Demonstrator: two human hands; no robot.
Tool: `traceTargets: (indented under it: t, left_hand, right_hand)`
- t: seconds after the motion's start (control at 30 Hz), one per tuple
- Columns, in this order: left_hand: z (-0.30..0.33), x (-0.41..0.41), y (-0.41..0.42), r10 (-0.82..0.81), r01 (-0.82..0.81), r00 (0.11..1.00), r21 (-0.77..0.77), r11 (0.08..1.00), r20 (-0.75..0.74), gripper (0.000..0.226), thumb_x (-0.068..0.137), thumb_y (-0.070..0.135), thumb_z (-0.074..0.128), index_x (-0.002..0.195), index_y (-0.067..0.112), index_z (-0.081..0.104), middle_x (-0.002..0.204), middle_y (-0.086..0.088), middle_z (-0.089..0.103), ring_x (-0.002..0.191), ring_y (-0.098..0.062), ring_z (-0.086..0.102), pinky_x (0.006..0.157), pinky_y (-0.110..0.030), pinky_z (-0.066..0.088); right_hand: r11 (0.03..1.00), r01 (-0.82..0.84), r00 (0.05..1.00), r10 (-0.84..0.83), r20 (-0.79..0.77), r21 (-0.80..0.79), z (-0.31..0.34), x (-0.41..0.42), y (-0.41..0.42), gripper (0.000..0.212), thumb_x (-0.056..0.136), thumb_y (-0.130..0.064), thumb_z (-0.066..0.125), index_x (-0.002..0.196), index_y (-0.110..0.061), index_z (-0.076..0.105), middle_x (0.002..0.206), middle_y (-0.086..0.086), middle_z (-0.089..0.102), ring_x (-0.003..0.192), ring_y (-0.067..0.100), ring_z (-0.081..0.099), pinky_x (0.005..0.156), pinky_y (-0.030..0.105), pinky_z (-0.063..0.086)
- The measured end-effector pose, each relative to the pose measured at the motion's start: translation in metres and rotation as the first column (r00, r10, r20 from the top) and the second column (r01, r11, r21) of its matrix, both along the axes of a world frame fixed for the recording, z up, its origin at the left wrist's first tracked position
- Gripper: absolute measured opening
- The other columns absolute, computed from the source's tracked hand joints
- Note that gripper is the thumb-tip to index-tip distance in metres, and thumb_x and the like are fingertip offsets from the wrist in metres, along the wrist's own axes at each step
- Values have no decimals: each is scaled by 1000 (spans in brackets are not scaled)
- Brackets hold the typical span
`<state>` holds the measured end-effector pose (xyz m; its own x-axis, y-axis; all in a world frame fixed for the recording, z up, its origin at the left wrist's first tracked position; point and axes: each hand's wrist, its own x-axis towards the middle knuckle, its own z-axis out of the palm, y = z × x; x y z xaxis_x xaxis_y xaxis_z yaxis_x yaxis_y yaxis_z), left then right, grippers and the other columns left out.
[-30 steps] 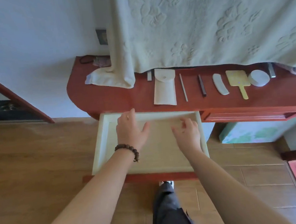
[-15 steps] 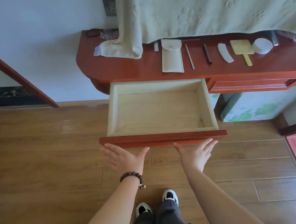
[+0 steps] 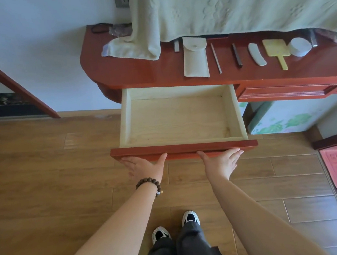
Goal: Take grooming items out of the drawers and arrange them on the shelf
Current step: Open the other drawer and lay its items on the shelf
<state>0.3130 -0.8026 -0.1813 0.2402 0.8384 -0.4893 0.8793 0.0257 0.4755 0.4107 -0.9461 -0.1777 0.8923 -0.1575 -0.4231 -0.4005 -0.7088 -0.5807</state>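
Just beyond both hands, the drawer [image 3: 180, 118] stands pulled out, pale bare wood inside with a red front. Farther past it, on the red shelf [image 3: 137, 72], lie a cream pouch [image 3: 195, 60], two thin sticks, a pale comb [image 3: 257, 56], a yellow paddle brush [image 3: 276, 52] and a round white tin [image 3: 299, 46], under a hanging green towel [image 3: 234, 4]. Wood-plank floor lies below. The left hand [image 3: 144, 167] and right hand [image 3: 221, 163] press flat, fingers straight, against the drawer front.

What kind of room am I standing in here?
Probably a bedroom or dressing area: a red wooden vanity shelf with grooming items, including a yellow paddle-shaped hand mirror, and brown wood-plank flooring.
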Motion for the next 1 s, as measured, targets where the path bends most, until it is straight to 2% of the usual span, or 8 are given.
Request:
traceTargets:
  t: [0.27, 0.47, 0.67, 0.9, 1.0]
  left_hand:
    - [-1, 28, 21, -38, 39, 999, 10, 999, -22, 135, 67, 72, 63, 144, -6, -16, 158, -21, -6, 145, -35, 15, 112, -48, 32]
    - [-8, 64, 43, 26, -26, 1000, 25, 999, -9, 140, 62, 72, 67, 145, -2, -18, 157, -23, 10, 142, -36, 23, 109, -52, 35]
    - [-3, 104, 65, 10, -1, 991, 67, 998, -132, 139, 62, 75, 64, 146, -3, -13, 159, -20, -1, 145, -34, 16, 115, -50, 24]
    - [-1, 143, 90, 17, -11, 994, 50, 999, -110, 137, 64, 73, 66, 146, -2, -14, 159, -19, -3, 146, -34, 14, 115, -49, 26]
    - [-2, 160, 101, 16, -11, 994, 54, 998, -107, 137, 64, 73, 65, 146, -3, -15, 159, -21, 3, 145, -34, 17, 113, -50, 29]
  right_hand:
    - [1000, -1, 1000, 1, 1, 24, -5, 31, 20, 130, 69, -53, 76, 147, 2, -13, 159, 16, -12, 148, 23, -7, 120, 41, 0]
    - [997, -10, 1000, 9, 15, 77, -12, 64, 42, 130, 69, -54, 75, 147, 3, -13, 158, 17, -12, 148, 28, -2, 120, 40, 0]
    - [998, -25, 999, 27, -28, 63, -13, 100, 65, 132, 69, -59, 72, 146, 2, -16, 158, 16, -15, 148, 26, 0, 120, 43, 0]
    - [996, -41, 999, 42, -24, 74, -14, 139, 90, 132, 69, -60, 70, 147, 1, -17, 158, 14, -17, 148, 26, 0, 119, 43, -1]
    - [996, -39, 999, 41, -18, 83, -14, 156, 103, 131, 68, -59, 71, 147, 1, -16, 158, 14, -15, 148, 27, 1, 119, 44, 0]
